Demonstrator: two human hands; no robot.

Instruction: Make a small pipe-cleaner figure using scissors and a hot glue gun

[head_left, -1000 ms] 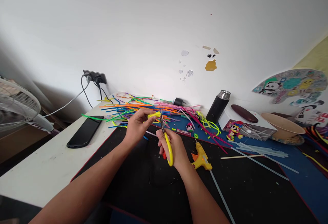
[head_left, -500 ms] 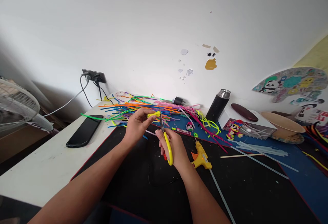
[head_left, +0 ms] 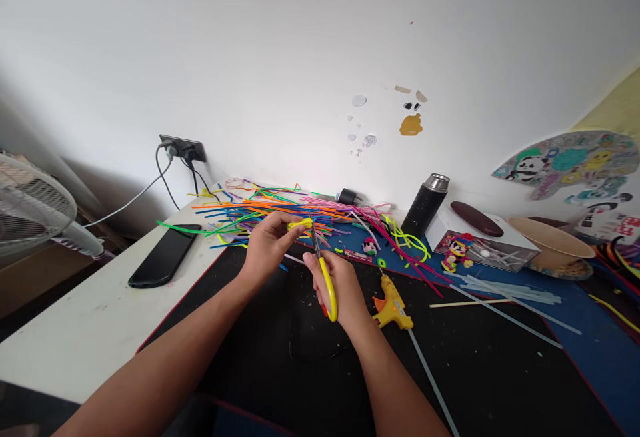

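Note:
Between the fingertips of my left hand (head_left: 267,245) is pinched a small yellow fuzzy piece (head_left: 300,224), like bent pipe cleaner; my fingers cover part of it. My right hand (head_left: 341,284) grips a pair of scissors (head_left: 329,287) with yellow and red handles. The scissor blades point up and away from me, right at the end of the yellow piece. Whether the blades are parted is too small to tell. Both hands are raised over the black mat (head_left: 260,364), in front of a heap of colourful pipe cleaners (head_left: 240,209).
A yellow glue gun (head_left: 395,307) with a long glue stick lies right of my hands. Farther right are more glue sticks (head_left: 520,290), a small figure (head_left: 457,255), a black thermos (head_left: 425,207) and a tan bowl (head_left: 553,240). A phone (head_left: 165,256) lies at left near a fan (head_left: 37,210).
My right-hand fingers have shifted slightly on the scissors, so less of the red handle shows. The left hand and the yellow piece stay in place.

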